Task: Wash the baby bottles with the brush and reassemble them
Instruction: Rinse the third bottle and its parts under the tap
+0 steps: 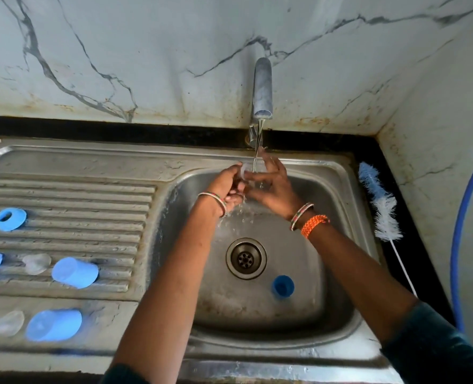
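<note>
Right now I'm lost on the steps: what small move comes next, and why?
Probably keep turning the clear teat under the tap stream: both hands, left hand and right hand, hold it there, and water runs over it.

The setting is a home kitchen wash area. A stainless steel sink [337, 286] with a round drain [246, 258] is set into a black countertop [390, 206], with a ribbed draining board [71, 198] forming its left section. A metal tap [263, 88] projects from the wall above the basin, and water runs from it. The walls [146, 51] are clad in white marble-pattern slabs with grey veining and meet in a corner at the right; brown stains mark their lower edge. A blue-and-white bottle brush [379, 203] lies on the countertop right of the basin. Blue plastic caps [75, 272] and rings [10, 219] rest on the draining board.
</note>
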